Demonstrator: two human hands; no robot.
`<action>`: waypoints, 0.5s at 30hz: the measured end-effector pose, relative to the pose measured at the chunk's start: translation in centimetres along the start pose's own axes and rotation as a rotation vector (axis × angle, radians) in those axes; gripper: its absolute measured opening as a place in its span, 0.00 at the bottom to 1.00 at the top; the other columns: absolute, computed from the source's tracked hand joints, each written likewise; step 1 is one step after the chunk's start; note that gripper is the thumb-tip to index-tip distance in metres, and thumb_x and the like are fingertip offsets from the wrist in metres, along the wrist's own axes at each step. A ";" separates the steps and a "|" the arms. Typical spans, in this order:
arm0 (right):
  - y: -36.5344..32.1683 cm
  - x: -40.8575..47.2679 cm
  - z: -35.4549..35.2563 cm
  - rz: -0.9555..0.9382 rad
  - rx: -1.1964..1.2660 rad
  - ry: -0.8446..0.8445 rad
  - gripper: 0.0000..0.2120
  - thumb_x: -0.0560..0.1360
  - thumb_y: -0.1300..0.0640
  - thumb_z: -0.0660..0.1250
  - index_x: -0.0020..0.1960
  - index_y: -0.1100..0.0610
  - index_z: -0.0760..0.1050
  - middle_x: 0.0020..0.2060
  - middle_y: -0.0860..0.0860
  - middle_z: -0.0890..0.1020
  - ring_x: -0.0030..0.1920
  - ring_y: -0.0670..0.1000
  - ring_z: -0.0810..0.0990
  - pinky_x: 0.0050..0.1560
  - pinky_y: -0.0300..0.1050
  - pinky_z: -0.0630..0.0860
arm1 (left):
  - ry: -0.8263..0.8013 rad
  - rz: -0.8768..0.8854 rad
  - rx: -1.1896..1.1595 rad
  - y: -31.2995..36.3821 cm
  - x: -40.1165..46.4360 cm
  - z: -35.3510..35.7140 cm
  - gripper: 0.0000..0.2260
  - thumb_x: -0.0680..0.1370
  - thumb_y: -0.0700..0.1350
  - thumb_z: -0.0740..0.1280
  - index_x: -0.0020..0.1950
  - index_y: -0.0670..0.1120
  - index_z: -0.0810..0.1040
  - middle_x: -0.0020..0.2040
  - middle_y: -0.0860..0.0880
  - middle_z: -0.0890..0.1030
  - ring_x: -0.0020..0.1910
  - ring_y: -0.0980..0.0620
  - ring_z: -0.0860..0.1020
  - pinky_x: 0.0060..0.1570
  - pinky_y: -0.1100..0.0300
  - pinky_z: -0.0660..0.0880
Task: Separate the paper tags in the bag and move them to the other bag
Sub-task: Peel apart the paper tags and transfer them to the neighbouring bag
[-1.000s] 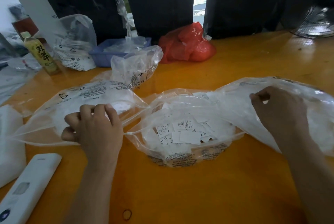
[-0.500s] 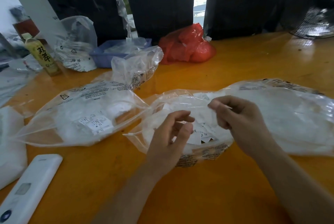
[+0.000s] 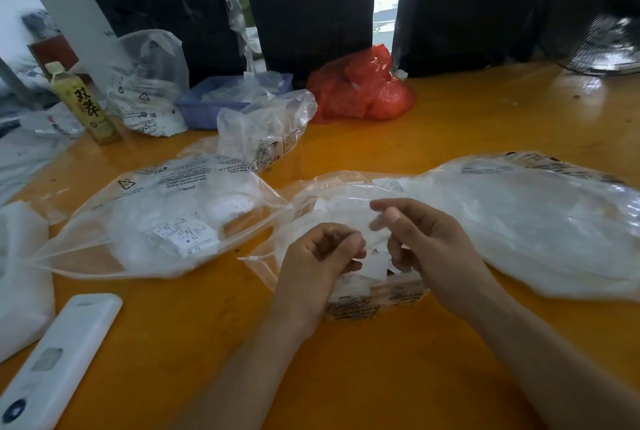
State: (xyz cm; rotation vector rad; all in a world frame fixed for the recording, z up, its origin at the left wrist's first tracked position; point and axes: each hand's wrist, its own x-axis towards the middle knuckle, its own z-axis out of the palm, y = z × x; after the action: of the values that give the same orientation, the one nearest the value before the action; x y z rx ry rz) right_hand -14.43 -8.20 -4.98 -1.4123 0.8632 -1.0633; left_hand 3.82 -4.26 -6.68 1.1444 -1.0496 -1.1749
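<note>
Tags (image 3: 375, 265) mostly lie loose in the middle bag (image 3: 374, 301) under both hands, left (image 3: 320, 256) and right (image 3: 427, 242), fingers curled as if pinching some apart, while few show in the left bag (image 3: 149, 214): much seems left.

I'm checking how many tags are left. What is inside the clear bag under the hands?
White paper tags lie loose in the middle clear bag. The left hand and right hand cover most of them, so no count is possible.
</note>
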 end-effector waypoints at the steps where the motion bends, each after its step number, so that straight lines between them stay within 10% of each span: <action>1: -0.1 -0.1 0.0 0.020 -0.049 -0.012 0.20 0.71 0.32 0.72 0.55 0.44 0.84 0.42 0.60 0.82 0.33 0.51 0.73 0.36 0.45 0.74 | 0.006 0.000 -0.008 -0.1 0.0 0.0 0.08 0.73 0.56 0.76 0.47 0.53 0.86 0.46 0.48 0.87 0.50 0.48 0.86 0.50 0.58 0.82; 7: 0.0 -0.1 0.1 -0.042 -0.347 0.073 0.11 0.76 0.42 0.70 0.42 0.48 0.82 0.28 0.44 0.79 0.26 0.41 0.71 0.28 0.35 0.70 | 0.002 -0.015 -0.067 0.0 0.0 -0.1 0.09 0.71 0.55 0.79 0.48 0.53 0.86 0.48 0.49 0.87 0.52 0.48 0.86 0.45 0.58 0.83; 15: 1.6 0.6 -0.1 -0.167 -0.980 0.026 0.10 0.80 0.44 0.67 0.58 0.45 0.82 0.48 0.38 0.82 0.39 0.36 0.77 0.38 0.27 0.69 | 0.108 -0.056 -0.182 0.1 0.3 -0.6 0.06 0.69 0.44 0.79 0.46 0.51 0.88 0.50 0.42 0.89 0.49 0.46 0.88 0.38 0.64 0.82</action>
State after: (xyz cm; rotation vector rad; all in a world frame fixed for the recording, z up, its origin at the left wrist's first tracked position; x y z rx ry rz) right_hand -14.24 -8.99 -6.52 -2.3054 1.4005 -0.7851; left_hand 4.43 -4.48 -6.61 1.0867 -0.8162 -1.2125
